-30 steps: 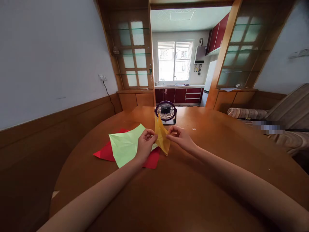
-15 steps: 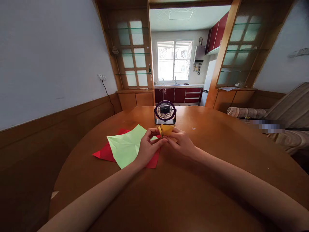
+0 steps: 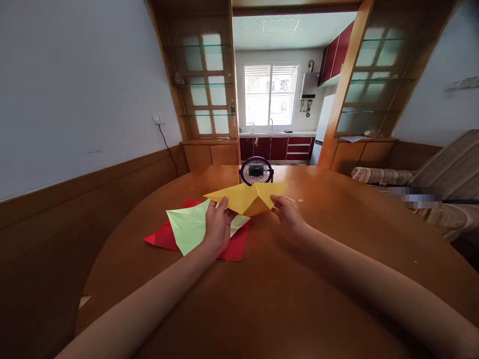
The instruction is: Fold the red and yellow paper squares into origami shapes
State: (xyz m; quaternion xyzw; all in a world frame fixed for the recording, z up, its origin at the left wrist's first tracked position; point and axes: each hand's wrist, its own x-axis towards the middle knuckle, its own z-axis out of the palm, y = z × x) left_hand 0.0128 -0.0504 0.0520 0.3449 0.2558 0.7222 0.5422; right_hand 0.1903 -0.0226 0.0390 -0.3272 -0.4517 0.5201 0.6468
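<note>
We hold the yellow paper [image 3: 247, 198] spread wide and creased just above the table [image 3: 284, 289], in front of the fan [image 3: 256, 171], our left hand [image 3: 217, 225] pinching its left part and our right hand [image 3: 287, 214] pinching its right edge, the two hands apart. Under our left hand the green sheet [image 3: 189, 227] lies flat on the red sheet [image 3: 164, 237], both on the table just left of the yellow paper.
</note>
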